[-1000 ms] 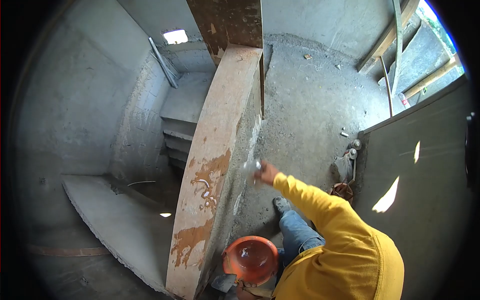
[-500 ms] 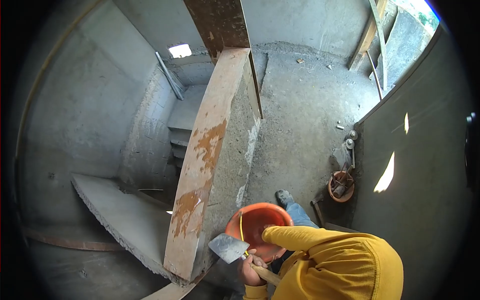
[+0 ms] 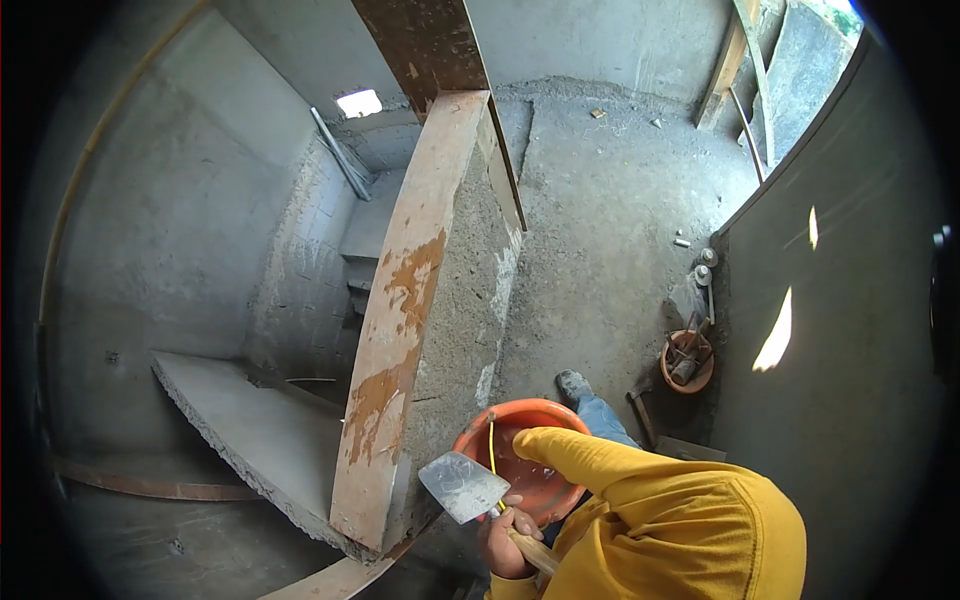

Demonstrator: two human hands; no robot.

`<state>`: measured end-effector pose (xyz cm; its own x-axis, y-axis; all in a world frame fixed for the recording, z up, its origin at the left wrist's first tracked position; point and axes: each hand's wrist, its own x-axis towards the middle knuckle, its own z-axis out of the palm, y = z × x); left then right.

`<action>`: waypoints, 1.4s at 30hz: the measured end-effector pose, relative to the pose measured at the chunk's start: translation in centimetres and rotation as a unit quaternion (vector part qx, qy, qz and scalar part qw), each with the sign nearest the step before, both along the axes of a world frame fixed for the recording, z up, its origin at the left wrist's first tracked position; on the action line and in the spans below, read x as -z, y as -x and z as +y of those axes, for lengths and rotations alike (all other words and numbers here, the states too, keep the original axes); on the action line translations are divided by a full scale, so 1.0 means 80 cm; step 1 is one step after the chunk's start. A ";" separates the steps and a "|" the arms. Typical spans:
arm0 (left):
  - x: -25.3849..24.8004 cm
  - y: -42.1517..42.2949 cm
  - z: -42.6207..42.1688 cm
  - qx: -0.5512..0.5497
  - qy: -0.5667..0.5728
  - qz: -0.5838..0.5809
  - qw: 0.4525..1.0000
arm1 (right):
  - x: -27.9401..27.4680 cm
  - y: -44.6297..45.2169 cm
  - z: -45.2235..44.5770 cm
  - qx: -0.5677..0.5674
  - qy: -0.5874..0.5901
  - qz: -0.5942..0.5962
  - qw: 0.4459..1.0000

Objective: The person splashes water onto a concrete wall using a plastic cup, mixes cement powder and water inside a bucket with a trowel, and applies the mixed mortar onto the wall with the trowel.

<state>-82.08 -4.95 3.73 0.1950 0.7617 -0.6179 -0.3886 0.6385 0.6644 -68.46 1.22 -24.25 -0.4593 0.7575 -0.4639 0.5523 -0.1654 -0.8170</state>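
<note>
My left hand (image 3: 507,545) is closed round the wooden handle of a trowel (image 3: 464,487) with a flat grey metal blade, held at the near side of an orange basin (image 3: 535,408). The basin has a yellow handle (image 3: 492,447) and wet-looking residue inside. My right arm, in a yellow sleeve (image 3: 600,462), reaches down into the basin; its hand is hidden there. Just left of the basin runs a low wall with a wooden board (image 3: 405,300) on top, stained with brown wet patches.
A small orange bucket (image 3: 687,362) of tools stands by the right wall, with a hammer (image 3: 643,418) beside it. Bottles (image 3: 702,273) lie beyond. Concrete steps (image 3: 362,268) descend left of the board. A dark wooden panel (image 3: 425,45) rises at its far end.
My right hand has come back from beside the low wall and gone into the basin. The trowel and basin have come further up into view; the bucket of tools now shows fully.
</note>
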 end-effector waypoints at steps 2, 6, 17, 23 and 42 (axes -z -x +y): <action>0.020 0.006 0.003 -0.017 -0.007 0.014 1.000 | 0.001 -0.006 0.005 0.011 -0.007 0.016 1.000; 0.062 0.014 0.017 -0.078 0.023 0.026 0.996 | -0.006 -0.030 0.008 0.056 -0.022 0.095 0.994; 0.202 0.053 0.025 -0.202 0.139 0.083 0.966 | -0.018 -0.146 0.085 0.239 0.012 0.320 0.917; 0.214 0.042 0.028 -0.236 0.173 0.116 0.949 | 0.116 -0.228 0.222 0.452 -0.088 0.098 0.882; 0.296 0.069 0.001 -0.233 0.312 0.083 0.917 | 0.232 -0.269 0.291 0.500 0.054 0.037 0.863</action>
